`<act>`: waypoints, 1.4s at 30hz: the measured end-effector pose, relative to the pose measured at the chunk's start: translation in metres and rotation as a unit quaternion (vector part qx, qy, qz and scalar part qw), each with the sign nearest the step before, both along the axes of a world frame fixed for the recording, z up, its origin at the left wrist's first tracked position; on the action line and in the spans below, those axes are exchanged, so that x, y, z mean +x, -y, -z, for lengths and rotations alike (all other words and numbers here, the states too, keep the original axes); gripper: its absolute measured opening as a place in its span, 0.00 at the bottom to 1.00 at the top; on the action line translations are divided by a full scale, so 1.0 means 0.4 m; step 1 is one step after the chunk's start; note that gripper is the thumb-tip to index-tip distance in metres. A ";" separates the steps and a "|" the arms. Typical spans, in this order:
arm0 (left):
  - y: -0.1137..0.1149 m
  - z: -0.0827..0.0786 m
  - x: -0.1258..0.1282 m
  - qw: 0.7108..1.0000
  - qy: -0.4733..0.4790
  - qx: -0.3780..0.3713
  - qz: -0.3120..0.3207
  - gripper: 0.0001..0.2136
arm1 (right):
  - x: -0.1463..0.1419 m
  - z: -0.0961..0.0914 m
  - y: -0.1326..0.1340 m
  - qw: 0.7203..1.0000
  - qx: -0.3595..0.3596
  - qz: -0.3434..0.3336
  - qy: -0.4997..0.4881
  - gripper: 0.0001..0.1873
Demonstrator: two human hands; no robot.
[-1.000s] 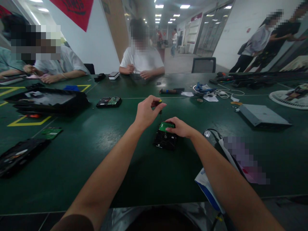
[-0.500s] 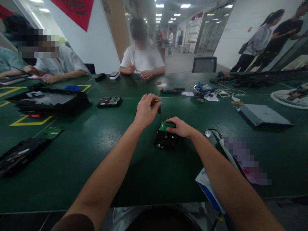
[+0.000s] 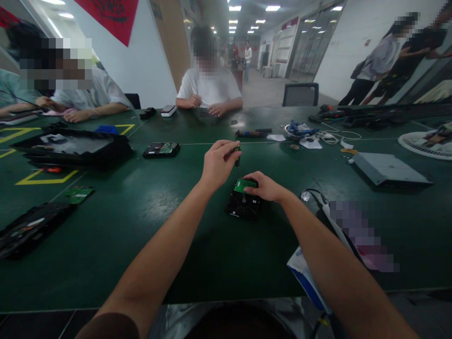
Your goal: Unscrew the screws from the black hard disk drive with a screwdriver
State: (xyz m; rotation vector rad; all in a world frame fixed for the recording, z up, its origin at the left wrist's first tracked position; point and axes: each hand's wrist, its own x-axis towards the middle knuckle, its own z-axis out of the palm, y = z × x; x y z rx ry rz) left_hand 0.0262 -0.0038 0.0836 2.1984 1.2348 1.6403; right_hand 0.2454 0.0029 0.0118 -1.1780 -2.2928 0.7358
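Observation:
My left hand (image 3: 218,165) pinches a small screwdriver (image 3: 238,162) with a dark handle and yellow marks, upright above the table. Below it lies a black hard drive (image 3: 243,207) with a green circuit board (image 3: 240,185) at its far end. My right hand (image 3: 266,186) grips the drive's right side, thumb over the board. The screwdriver's thin shaft is too faint to follow, so I cannot tell whether its tip touches the drive.
On the green table (image 3: 197,263), another drive with a board (image 3: 161,149) lies left. Farther left are a black tray (image 3: 77,146), a loose circuit board (image 3: 79,194) and a dark casing (image 3: 31,228). A metal box (image 3: 390,168) sits right. People sit across the table.
My left hand has shifted slightly right and down, and its fingers have changed their hold on the screwdriver. My right hand and the hard drive stay in place.

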 end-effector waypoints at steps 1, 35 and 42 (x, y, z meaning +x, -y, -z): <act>0.001 0.002 0.004 1.000 0.014 -0.003 0.002 0.14 | -0.001 -0.002 0.001 1.000 0.002 -0.002 0.001 0.25; 0.016 0.005 0.018 0.995 0.066 0.014 -0.076 0.09 | 0.002 0.003 -0.005 1.000 -0.015 0.001 0.004 0.26; 0.015 -0.001 0.018 0.998 0.030 0.020 -0.054 0.09 | 0.001 0.003 -0.003 1.000 -0.018 0.004 0.001 0.26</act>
